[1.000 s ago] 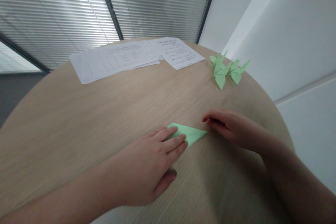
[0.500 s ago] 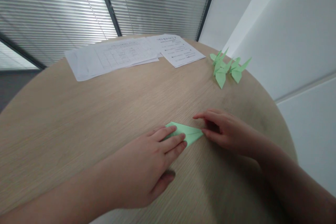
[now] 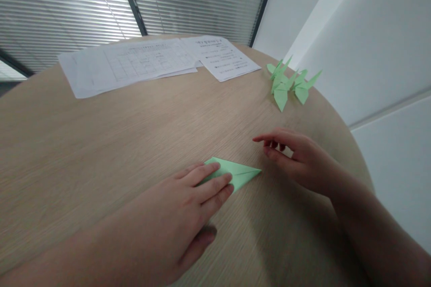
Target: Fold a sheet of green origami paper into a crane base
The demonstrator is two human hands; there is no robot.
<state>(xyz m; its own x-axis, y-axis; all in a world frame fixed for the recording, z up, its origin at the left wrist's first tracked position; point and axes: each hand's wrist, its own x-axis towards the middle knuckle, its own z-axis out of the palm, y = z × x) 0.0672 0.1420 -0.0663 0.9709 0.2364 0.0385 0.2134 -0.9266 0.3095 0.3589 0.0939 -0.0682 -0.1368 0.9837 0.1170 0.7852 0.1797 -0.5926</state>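
A green folded origami paper (image 3: 240,174) lies flat on the wooden table, its narrow point toward the right. Across its left part rests my left hand (image 3: 198,202), fingers stretched out flat and pressing on it, so that end is hidden. My right hand (image 3: 286,154) hovers just right of and above the paper's tip, apart from it. Its index finger is extended and the thumb is held away, with nothing between them; the other fingers curl underneath.
Several green origami cranes (image 3: 281,87) stand near the right rim of the round table (image 3: 141,130). Printed paper sheets (image 3: 134,65) lie along the far edge. Beyond are window blinds (image 3: 202,0) and a white wall (image 3: 380,36).
My right hand has come off the paper's tip and lifted slightly up and right. My left hand stays on the paper. The whole view has shifted a little.
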